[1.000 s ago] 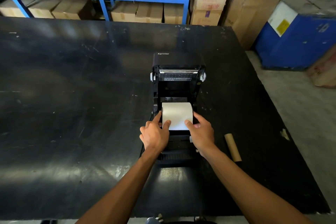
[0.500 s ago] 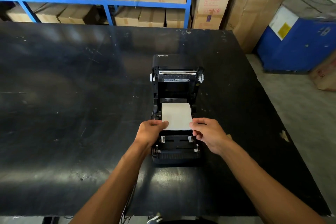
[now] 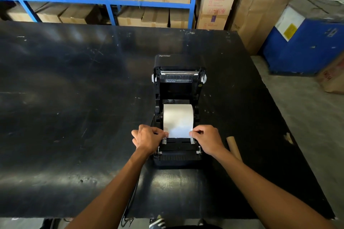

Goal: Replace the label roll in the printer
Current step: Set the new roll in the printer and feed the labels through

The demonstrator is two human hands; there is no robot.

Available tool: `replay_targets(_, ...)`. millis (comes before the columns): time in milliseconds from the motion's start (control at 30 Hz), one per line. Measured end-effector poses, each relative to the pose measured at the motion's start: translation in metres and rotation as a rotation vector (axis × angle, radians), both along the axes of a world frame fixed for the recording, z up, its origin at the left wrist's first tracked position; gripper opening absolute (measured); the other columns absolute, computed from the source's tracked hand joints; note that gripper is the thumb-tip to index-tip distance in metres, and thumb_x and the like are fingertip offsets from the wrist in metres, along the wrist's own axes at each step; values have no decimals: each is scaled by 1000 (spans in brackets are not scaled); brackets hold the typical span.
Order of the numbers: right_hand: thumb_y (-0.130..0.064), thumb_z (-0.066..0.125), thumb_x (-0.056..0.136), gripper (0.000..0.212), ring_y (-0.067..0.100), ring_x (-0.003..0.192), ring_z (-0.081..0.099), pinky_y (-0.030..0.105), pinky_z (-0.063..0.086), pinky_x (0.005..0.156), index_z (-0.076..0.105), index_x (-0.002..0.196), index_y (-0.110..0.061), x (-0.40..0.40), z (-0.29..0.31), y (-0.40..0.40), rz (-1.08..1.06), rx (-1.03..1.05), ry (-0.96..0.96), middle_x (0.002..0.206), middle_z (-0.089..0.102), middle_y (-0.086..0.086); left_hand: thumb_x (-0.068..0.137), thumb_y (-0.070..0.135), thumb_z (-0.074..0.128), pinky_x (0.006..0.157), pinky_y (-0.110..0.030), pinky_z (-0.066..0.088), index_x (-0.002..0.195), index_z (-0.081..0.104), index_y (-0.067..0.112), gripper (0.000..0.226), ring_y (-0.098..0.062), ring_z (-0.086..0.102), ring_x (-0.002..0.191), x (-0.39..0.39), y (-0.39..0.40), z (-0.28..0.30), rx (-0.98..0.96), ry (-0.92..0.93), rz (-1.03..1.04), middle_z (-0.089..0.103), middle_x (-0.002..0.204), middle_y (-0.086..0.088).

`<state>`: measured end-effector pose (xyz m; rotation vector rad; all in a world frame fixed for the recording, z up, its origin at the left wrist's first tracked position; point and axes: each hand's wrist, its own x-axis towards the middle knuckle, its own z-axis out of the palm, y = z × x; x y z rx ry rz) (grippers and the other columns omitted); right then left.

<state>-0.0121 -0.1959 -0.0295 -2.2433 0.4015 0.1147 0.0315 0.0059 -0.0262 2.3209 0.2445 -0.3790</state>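
Hands (image 3: 178, 138) now pinch label paper (image 3: 178, 121) lower.

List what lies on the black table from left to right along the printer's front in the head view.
left hand → label roll → right hand → empty cardboard core

Label roll (image 3: 178, 117) sits in the open printer (image 3: 178, 156); cardboard tube (image 3: 234, 147) apparently lies right.

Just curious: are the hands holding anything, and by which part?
Both hands, left and right, pinch the label roll's loose paper end by its two front corners.
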Motion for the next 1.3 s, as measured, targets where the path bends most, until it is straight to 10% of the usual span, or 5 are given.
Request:
replay_targets(233, -24, 70, 86, 14, 18, 83, 65, 33, 50, 73, 78, 91, -13, 5, 2, -7, 3, 36, 101, 90, 75, 5, 84, 49, 70, 106, -46, 25, 77, 81, 25, 27, -25, 16, 142, 5, 3, 7, 63, 51, -148, 37, 155, 9)
replay_targets(533, -27, 73, 85, 16, 15, 95, 63, 32, 48, 86, 76, 87, -12, 10, 3, -9, -18, 228, 216, 96, 72, 2, 86, 45, 68, 88, -36, 26, 66, 68, 22, 31, -31, 37, 127, 16, 15, 4, -103, 178, -170, 70, 102, -8)
replay_targets(867, -31, 76, 80, 20, 21, 104, 65, 43, 54, 91, 79, 94, -17, 17, -1, -6, -7, -11, 211, 107, 75, 3, 75, 52, 74, 88, -43, 26, 73, 82, 23, 31, -26, 33, 132, 17, -1, 3, 157, 39, -113, 64, 123, 8)
replay_targets(1133, -29, 70, 85, 16, 18, 76, 67, 42, 58, 76, 76, 74, -19, 10, -5, 0, -74, 15, 131, 73, 72, -1, 70, 41, 86, 96, -46, 42, 87, 81, 23, 25, -30, 38, 127, 23, -3, 13, 141, 161, -109, 65, 92, -1)
replay_targets(1300, -28, 75, 82, 14, 22, 96, 66, 42, 54, 89, 78, 90, -17, 20, -4, -9, 1, 4, 220, 99, 75, 4, 65, 39, 90, 97, -49, 42, 76, 80, 21, 23, -29, 56, 115, 21, -8, 12, 169, 64, -87, 76, 96, -5)
